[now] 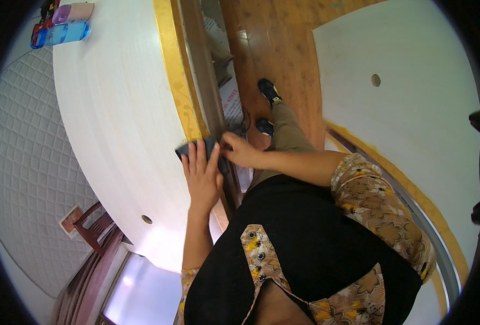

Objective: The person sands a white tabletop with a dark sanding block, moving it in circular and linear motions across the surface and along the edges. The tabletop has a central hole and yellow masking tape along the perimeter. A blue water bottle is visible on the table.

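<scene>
A small dark grey cloth-like piece [209, 145] lies across the gold-trimmed edge of the white tabletop [120, 108], and part of it hangs down the side. My left hand [203, 176] rests flat on it, fingers stretched forward and somewhat apart. At the outer side of the edge, my right hand [241, 151] is closed, with its fingers curled against the right end of the dark grey piece. Its fingertips are partly hidden, so the exact hold is hard to see. The gold band [177, 81] runs on along the edge beyond my hands.
At the far left of the table are a blue transparent bottle [66, 34] and a purple-and-pink container [74, 12]. A quilted grey mattress [28, 162] and a dark red chair [94, 227] are to the left. Another white table [397, 49] stands right, across the wooden floor [272, 49].
</scene>
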`<state>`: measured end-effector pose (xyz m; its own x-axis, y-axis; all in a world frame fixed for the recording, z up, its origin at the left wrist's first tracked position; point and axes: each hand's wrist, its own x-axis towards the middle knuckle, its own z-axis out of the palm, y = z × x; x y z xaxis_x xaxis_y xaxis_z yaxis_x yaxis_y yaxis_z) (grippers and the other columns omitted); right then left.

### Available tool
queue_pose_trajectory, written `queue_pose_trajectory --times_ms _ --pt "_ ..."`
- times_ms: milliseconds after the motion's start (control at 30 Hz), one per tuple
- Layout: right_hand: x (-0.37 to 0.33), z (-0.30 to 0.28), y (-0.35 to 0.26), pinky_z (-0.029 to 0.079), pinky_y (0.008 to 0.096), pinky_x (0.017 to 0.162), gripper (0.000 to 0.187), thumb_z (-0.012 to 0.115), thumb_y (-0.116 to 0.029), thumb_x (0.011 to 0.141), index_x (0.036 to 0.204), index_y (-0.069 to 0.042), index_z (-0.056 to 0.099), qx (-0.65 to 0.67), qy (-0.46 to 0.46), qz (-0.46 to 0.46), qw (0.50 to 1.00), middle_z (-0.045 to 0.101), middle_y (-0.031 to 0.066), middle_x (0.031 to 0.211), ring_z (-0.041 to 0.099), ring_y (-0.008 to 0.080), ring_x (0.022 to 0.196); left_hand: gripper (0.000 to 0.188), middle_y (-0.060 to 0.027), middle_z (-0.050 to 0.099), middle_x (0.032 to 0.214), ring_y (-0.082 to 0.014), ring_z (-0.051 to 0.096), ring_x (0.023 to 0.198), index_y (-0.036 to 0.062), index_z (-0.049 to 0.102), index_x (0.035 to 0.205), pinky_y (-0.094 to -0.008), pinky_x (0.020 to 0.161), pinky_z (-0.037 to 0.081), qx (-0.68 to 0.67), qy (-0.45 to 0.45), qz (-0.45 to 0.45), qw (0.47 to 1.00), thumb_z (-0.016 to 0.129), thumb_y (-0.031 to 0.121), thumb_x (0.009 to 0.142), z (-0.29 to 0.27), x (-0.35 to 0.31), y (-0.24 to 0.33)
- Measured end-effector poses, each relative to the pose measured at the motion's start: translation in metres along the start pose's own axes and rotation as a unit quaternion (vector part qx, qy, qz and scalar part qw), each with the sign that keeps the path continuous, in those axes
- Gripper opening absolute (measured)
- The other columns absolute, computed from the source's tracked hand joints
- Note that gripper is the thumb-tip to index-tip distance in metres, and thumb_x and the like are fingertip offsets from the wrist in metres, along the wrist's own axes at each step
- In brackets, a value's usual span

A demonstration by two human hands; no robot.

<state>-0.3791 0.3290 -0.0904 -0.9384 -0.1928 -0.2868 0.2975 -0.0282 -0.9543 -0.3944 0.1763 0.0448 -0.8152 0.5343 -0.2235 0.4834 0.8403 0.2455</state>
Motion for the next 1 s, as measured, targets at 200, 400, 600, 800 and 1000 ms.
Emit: queue_pose_trajectory --times_ms 200,400,600,800,1000 --pt "0.076 -0.041 -0.019 0.051 0.0431 0.089 0.018 0.068 -0.009 0.097 0.109 0.001 0.059 0.056 0.114 -0.004 0.992 0.063 0.0205 0.110 0.064 0.0340 0.104 0.078 -0.0153 0.028 0.173 -0.0372 0.023 0.161 0.0189 0.046 0.161 -0.0566 0.129 0.015 -0.005 0.092 0.050 0.994 0.055 0.001 0.086 -0.014 0.117 -0.013" --pt "0.057 -0.021 -0.002 0.049 0.0426 0.096 0.021 0.059 -0.009 0.103 0.121 0.000 0.052 0.008 0.109 -0.002 0.994 0.061 0.0222 0.113 0.061 0.0345 0.109 0.077 -0.0123 0.031 0.172 -0.0342 0.023 0.161 0.0177 0.047 0.160 -0.0538 0.130 0.016 -0.004 0.095 0.019 0.995 0.057 0.002 0.085 -0.007 0.104 -0.009" --pt "-0.022 0.017 0.029 0.049 0.0499 0.100 0.029 0.057 -0.010 0.104 0.127 0.001 0.046 0.044 -0.048 0.043 0.997 0.061 0.0309 0.123 0.061 0.0470 0.119 0.079 -0.0156 0.027 0.173 -0.0382 0.020 0.161 0.0170 0.045 0.160 -0.0569 0.130 0.014 -0.012 0.025 -0.014 1.000 0.062 0.001 0.085 0.016 -0.006 0.008" --pt "-0.045 0.023 0.008 0.050 0.0492 0.098 0.031 0.060 -0.010 0.102 0.127 0.000 0.047 0.069 -0.093 0.116 0.986 0.063 0.0313 0.123 0.062 0.0475 0.121 0.074 -0.0187 0.026 0.173 -0.0396 0.018 0.162 0.0164 0.045 0.161 -0.0603 0.129 0.011 -0.006 0.047 -0.038 0.998 0.061 0.005 0.089 0.029 -0.065 0.024" --pt "0.021 -0.006 -0.018 0.051 0.0449 0.093 0.022 0.064 -0.010 0.100 0.119 -0.001 0.055 0.019 0.104 0.005 0.994 0.064 0.0237 0.112 0.064 0.0410 0.106 0.072 -0.0178 0.032 0.171 -0.0393 0.025 0.160 0.0115 0.043 0.161 -0.0588 0.128 0.015 -0.002 0.075 -0.037 0.997 0.059 0.006 0.092 0.012 0.022 0.004"
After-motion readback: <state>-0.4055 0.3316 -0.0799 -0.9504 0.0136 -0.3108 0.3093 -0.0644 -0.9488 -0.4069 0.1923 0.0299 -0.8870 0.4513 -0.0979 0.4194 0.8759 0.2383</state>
